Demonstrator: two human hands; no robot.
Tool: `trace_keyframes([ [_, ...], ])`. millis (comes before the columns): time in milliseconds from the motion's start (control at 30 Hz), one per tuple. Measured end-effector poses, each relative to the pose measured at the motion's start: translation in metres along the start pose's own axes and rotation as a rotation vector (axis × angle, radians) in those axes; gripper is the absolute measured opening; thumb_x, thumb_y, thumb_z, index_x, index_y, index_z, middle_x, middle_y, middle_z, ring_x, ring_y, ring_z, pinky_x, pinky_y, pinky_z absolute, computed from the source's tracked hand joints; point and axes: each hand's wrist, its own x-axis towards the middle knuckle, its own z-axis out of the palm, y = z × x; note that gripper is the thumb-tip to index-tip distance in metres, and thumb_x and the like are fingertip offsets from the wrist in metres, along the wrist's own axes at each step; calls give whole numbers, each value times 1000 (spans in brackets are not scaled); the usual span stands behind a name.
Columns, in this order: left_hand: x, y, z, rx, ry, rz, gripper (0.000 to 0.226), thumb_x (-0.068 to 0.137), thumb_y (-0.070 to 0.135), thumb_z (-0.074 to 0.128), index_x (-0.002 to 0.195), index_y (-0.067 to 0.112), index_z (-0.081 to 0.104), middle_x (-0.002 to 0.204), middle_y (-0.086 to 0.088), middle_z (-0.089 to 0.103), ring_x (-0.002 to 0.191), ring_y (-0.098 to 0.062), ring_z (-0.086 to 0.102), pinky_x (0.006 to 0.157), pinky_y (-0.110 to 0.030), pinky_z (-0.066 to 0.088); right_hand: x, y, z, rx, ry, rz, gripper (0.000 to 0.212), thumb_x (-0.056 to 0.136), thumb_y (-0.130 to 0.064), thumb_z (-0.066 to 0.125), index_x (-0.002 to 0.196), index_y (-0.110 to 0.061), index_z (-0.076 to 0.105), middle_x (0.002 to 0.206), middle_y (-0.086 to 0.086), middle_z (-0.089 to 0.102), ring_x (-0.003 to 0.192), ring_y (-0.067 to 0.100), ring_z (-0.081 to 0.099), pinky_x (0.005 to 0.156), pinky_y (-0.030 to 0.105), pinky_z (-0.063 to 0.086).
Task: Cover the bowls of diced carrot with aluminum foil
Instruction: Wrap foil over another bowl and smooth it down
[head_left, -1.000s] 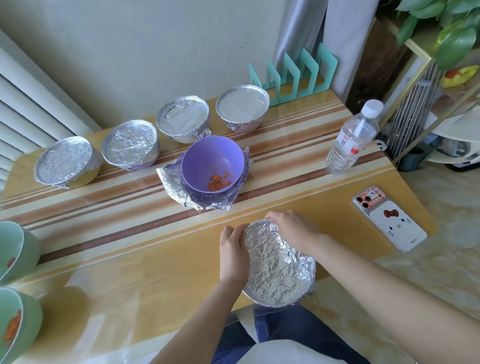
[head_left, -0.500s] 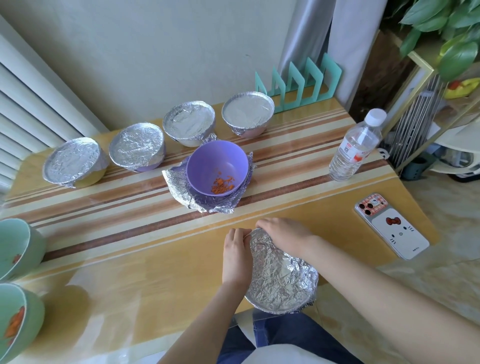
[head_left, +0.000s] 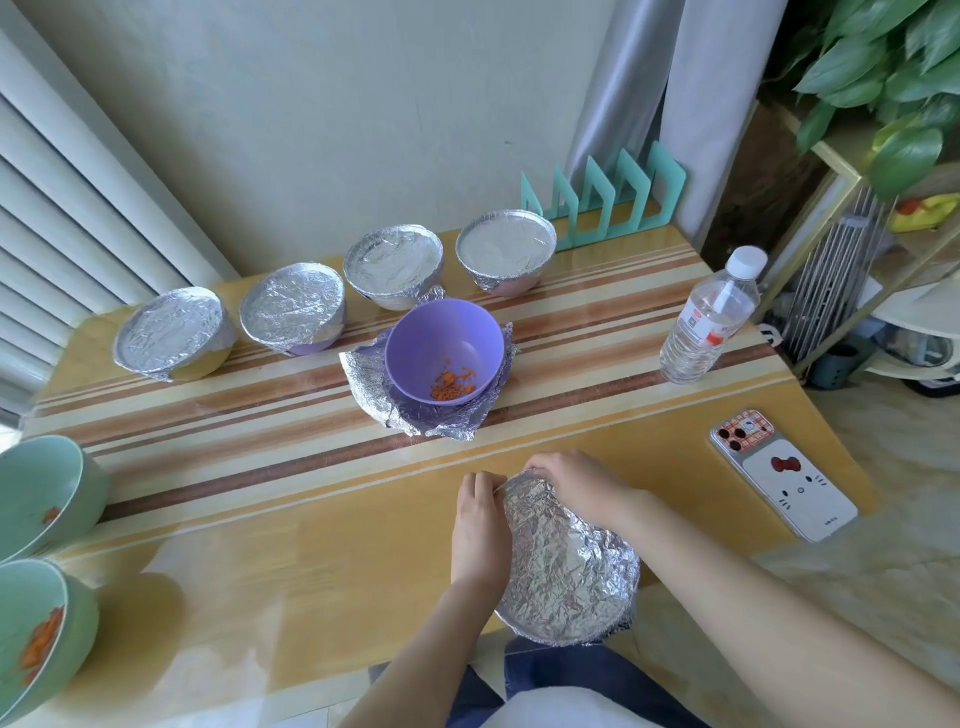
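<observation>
1. At the lower centre of the frame, the foil-wrapped bowl is sitting at the near edge of the desk.
2. The left hand is curling its fingers over the bowl's left rim, and the right hand is curling over the far rim. Both are pinching foil against the bowl.
3. The step looks like crimping the edge. Doing it well likely means working round the rim in short presses and folding the skirt under the lip. One hand should be steadying the bowl, and neither should be tugging, since thin foil tears.
4. The foil is showing fine, dense creases and a dull silver sheen. It is probably holding whatever shape it is pressed into.
5. In the middle of the frame, a smooth, round purple bowl is standing open on a crumpled foil sheet, with diced carrot lying in its bottom.
6. Two pale green bowls at the left edge are showing carrot and are lacking covers.
</observation>
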Motion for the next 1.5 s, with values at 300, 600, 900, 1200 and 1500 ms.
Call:
trace_keyframes([
  [300,-5,5,-3,-16,-42,-54,19,98,10,40,103,14,58,82,-4,67,72,-24,60,63,-36,43,-7,7,2,99,3,4,41,92,10,41,120,-13,60,119,8,65,110,19,61,91,34,49],
  [600,-7,8,-4,-21,-46,-51,25,96,7,42,105,15,63,85,-5,70,74,-22,63,66,-34,47,-22,14,3,165,34,63,52,90,17,36,132,-9,51,133,12,55,125,17,51,103,31,44],
  [900,-12,7,-2,-91,-1,-102,27,97,8,44,115,15,63,97,-3,71,87,-20,64,70,-24,43,-39,19,5,218,106,120,48,93,12,37,134,-10,48,135,11,53,116,13,57,95,10,37],
  [1200,-15,9,-4,-101,-26,-120,25,98,12,41,108,16,64,89,3,68,76,-9,58,62,-16,37,-23,13,0,69,17,67,45,98,2,34,138,-16,43,138,6,51,122,17,51,98,29,42],
  [1500,-16,13,-7,-105,-43,-122,26,98,12,39,102,16,64,80,3,66,71,-12,59,65,-26,44,-14,0,0,-98,45,-17,56,84,17,38,123,-18,60,114,11,66,101,26,62,78,34,49],
])
